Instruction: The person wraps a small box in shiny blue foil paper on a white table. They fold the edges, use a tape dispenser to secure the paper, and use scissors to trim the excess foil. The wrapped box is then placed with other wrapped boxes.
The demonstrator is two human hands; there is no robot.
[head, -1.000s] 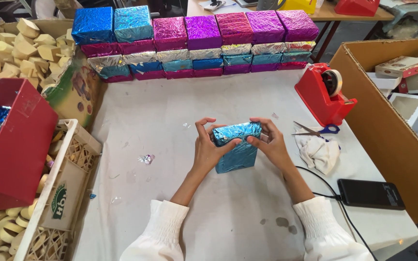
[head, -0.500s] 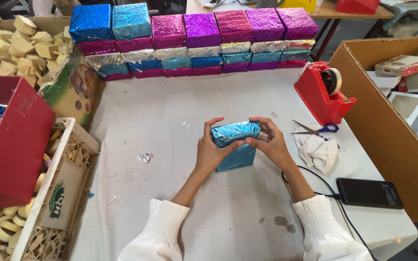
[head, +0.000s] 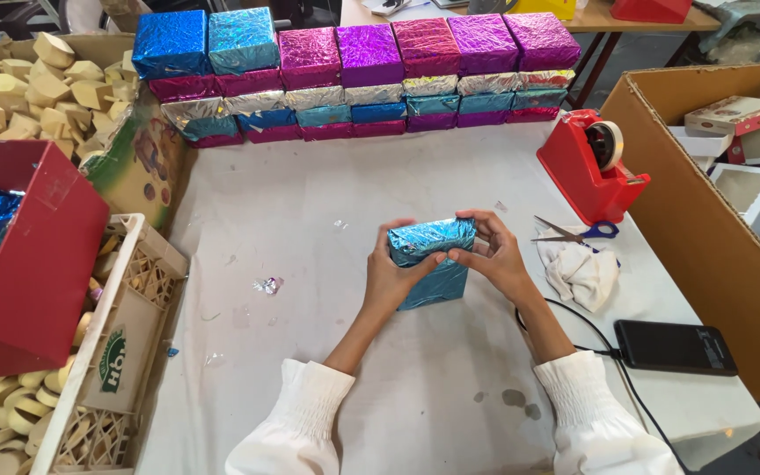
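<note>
Mid-desk, a bit toward the right edge, you have the blue foil-wrapped block (head: 428,259) standing on the white desk (head: 310,202), its long axis running left-right across your view and its top face tipped toward you. Your left hand (head: 393,277) is clamped on the block's left end, thumb lying along the top front edge, fingers wrapped behind. Your right hand (head: 490,255) is clamped on the right end, fingers (head: 477,220) curled over the top right corner, thumb pressing the foil on the near face. Both hands are touching the block, equally near, thumbs almost meeting at the centre of the top edge; no gap between either hand and the foil. Loose foil hangs below the grip toward the desk. Along the far edge sits a wall of wrapped blocks (head: 354,70) in blue, pink, purple and silver. Near the right edge: red tape dispenser (head: 589,167), scissors (head: 573,233) just beside a crumpled white cloth (head: 582,273), and a black phone (head: 672,346) with a cable near the near-right corner. Off the left edge: a red box (head: 28,255) and a slatted crate (head: 125,343). A small foil scrap (head: 267,285) lies left of your left hand.
</note>
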